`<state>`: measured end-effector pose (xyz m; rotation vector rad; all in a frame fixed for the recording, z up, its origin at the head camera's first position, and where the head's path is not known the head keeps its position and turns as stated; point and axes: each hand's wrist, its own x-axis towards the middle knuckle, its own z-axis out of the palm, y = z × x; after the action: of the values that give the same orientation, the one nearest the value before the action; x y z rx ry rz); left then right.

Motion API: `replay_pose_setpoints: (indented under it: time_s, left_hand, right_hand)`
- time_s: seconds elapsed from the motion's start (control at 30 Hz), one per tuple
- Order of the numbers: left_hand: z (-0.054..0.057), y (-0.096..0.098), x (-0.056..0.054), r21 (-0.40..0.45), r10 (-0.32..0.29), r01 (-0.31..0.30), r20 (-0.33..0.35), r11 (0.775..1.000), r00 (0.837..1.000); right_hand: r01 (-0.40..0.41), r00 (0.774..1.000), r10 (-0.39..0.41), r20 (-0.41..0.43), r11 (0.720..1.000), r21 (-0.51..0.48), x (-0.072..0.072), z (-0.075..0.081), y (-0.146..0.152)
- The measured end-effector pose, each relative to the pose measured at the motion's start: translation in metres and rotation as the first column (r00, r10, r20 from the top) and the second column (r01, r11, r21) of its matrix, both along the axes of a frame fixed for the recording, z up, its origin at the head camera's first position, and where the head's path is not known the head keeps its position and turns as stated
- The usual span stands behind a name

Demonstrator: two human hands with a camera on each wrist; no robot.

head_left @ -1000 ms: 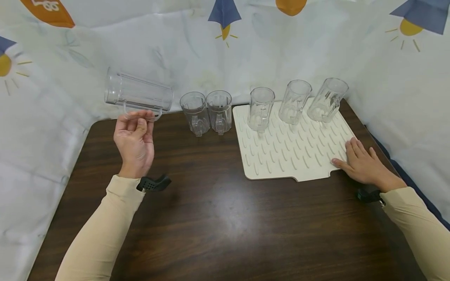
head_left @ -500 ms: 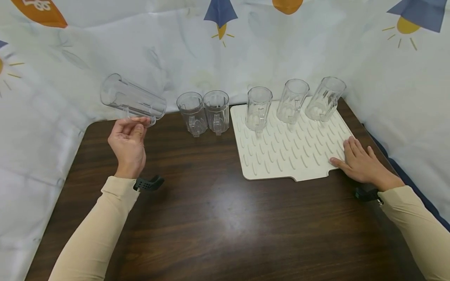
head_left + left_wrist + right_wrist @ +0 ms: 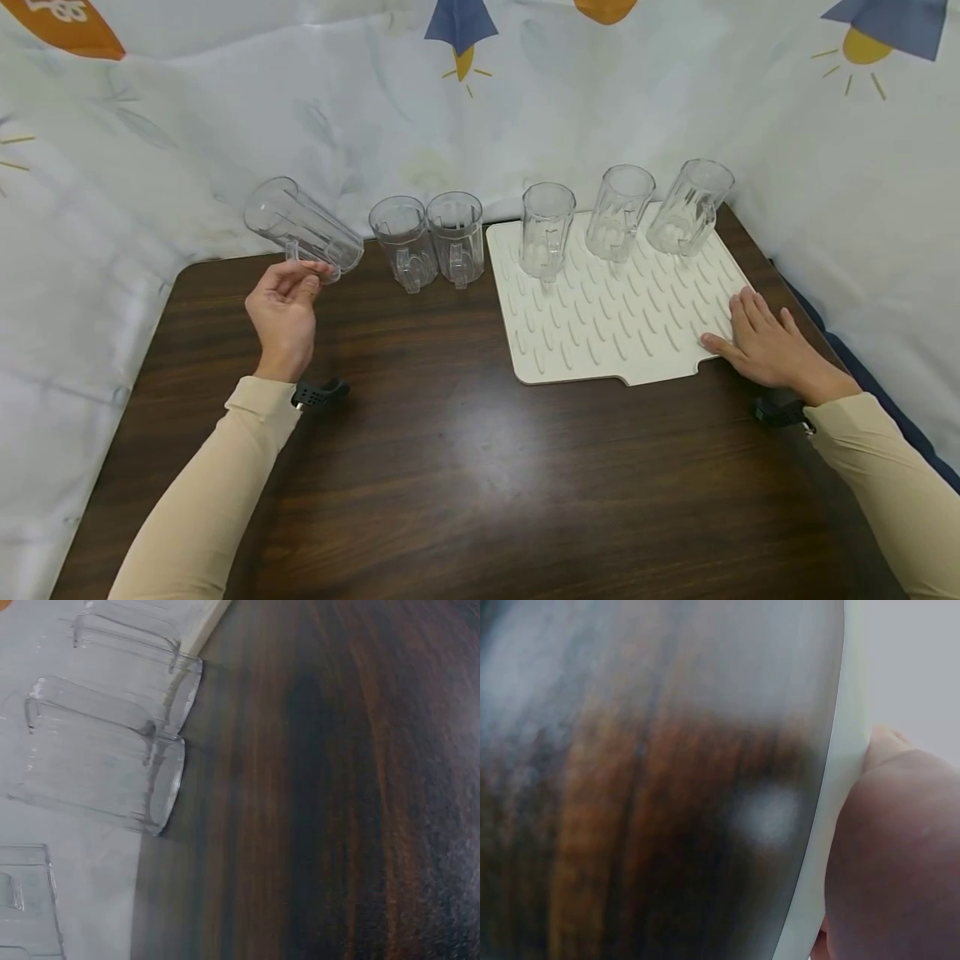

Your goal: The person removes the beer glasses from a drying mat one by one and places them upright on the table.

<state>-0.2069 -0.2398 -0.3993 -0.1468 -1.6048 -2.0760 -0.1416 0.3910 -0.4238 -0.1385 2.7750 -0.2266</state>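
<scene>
By its handle, my left hand (image 3: 283,321) holds a clear mug (image 3: 300,221) tilted above the table's back left edge. Its rim points up and left, its base down and right. Two more clear mugs, one on the left (image 3: 405,242) and one on the right (image 3: 456,237), stand side by side with handles toward me. On a cream ridged mat (image 3: 577,337) three clear mugs stand in a row: left (image 3: 547,229), middle (image 3: 619,212) and right (image 3: 690,208). My right hand (image 3: 776,346) lies with fingers extended on the mat's front right corner; its thumb shows in the right wrist view.
The dark wood table (image 3: 450,483) extends toward me. A white printed sheet (image 3: 300,92) hangs close behind the mugs and along both sides. The mat has a notch in its front edge.
My left hand has lowered the mug, and its base end tips further down toward the table beside the two standing mugs. My right hand stays on the mat corner.
</scene>
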Motion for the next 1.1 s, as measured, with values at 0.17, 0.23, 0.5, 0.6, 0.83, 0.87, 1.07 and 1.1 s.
replay_pose_setpoints:
  time_s: [0.17,0.23,0.5,0.6,0.83,0.87,1.07,1.1]
  left_hand:
    - [-0.008,0.001,-0.004,-0.056,0.010,-0.009,0.018,0.998,1.000]
    - [-0.010,0.002,-0.005,-0.067,0.011,-0.009,0.028,0.998,1.000]
    - [-0.019,0.004,-0.007,-0.129,0.005,0.009,0.106,0.992,0.994]
    - [-0.023,0.005,-0.005,-0.142,-0.003,0.023,0.136,0.990,0.991]
    - [-0.032,0.007,-0.005,-0.202,-0.007,0.037,0.147,0.979,0.989]
    - [-0.033,0.007,-0.005,-0.211,-0.006,0.037,0.146,0.977,0.989]
    - [-0.035,0.009,-0.006,-0.294,0.012,0.035,0.156,0.955,0.988]
    - [-0.035,0.009,-0.006,-0.309,0.014,0.037,0.162,0.950,0.987]
  right_hand:
    - [-0.003,1.000,0.003,-0.020,1.000,0.005,0.000,0.000,-0.001]
    - [-0.004,1.000,0.004,-0.018,1.000,0.009,0.001,0.001,-0.001]
    - [-0.006,1.000,0.006,-0.006,1.000,0.024,0.001,0.003,-0.002]
    - [-0.007,1.000,0.007,-0.004,1.000,0.020,0.001,0.003,-0.002]
    - [-0.002,1.000,0.002,0.021,1.000,0.014,0.001,0.003,-0.003]
    - [-0.003,1.000,0.002,0.021,1.000,0.016,0.001,0.002,-0.003]
    - [0.001,1.000,-0.001,0.013,1.000,0.019,0.001,0.003,-0.002]
    - [0.001,1.000,-0.001,0.011,1.000,0.019,0.001,0.003,-0.002]
